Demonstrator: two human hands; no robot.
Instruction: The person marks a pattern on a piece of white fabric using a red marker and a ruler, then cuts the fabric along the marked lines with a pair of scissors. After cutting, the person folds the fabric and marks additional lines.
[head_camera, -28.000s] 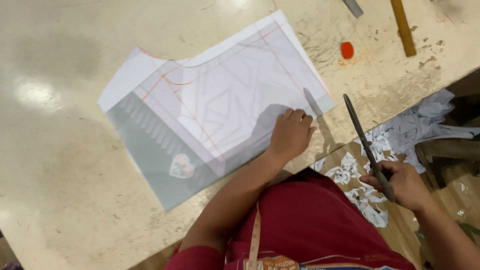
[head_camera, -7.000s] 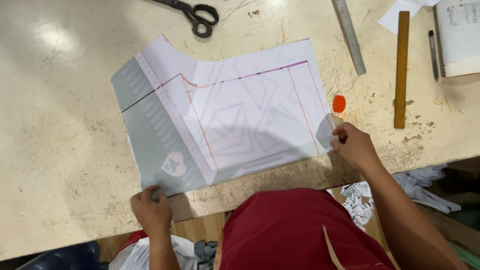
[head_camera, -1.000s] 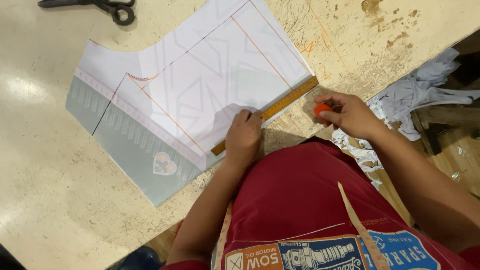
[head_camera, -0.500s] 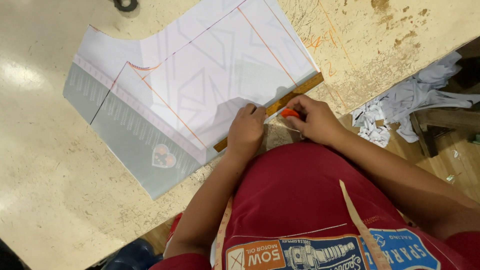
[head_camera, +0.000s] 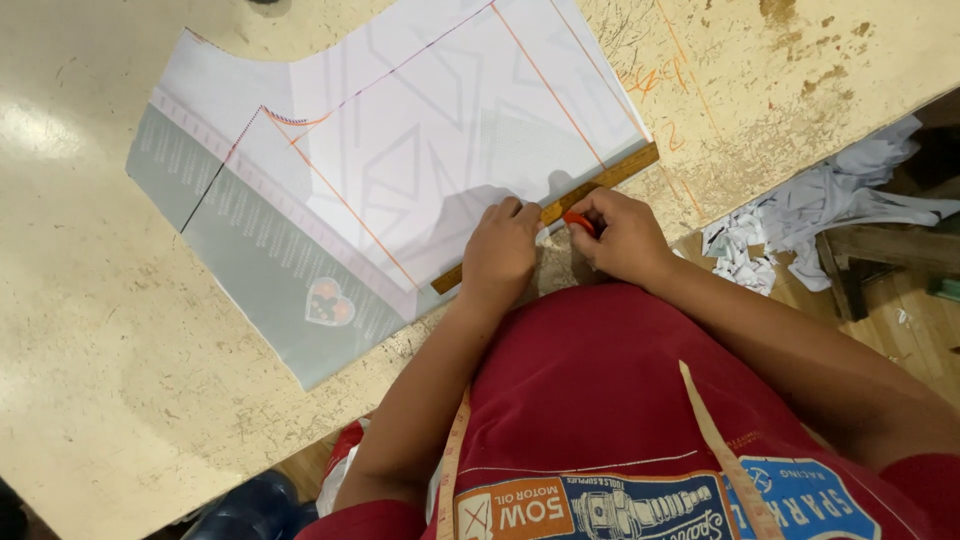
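Observation:
A white and grey paper pattern piece (head_camera: 400, 150) with orange drawn lines lies on the worn beige table (head_camera: 100, 350). A wooden ruler (head_camera: 610, 180) rests along the pattern's near edge. My left hand (head_camera: 500, 250) presses flat on the ruler and paper. My right hand (head_camera: 620, 235) pinches a small orange piece of chalk (head_camera: 578, 220) against the ruler's edge, just right of the left hand.
Crumpled white paper scraps (head_camera: 800, 220) lie on the floor to the right, beside a wooden stool or bench leg (head_camera: 870, 250). A measuring tape (head_camera: 720, 450) hangs over my red shirt. The table edge runs diagonally just in front of my body.
My right hand has slid left along the ruler with the orange chalk, closing up to the left hand. The left hand still holds the ruler down.

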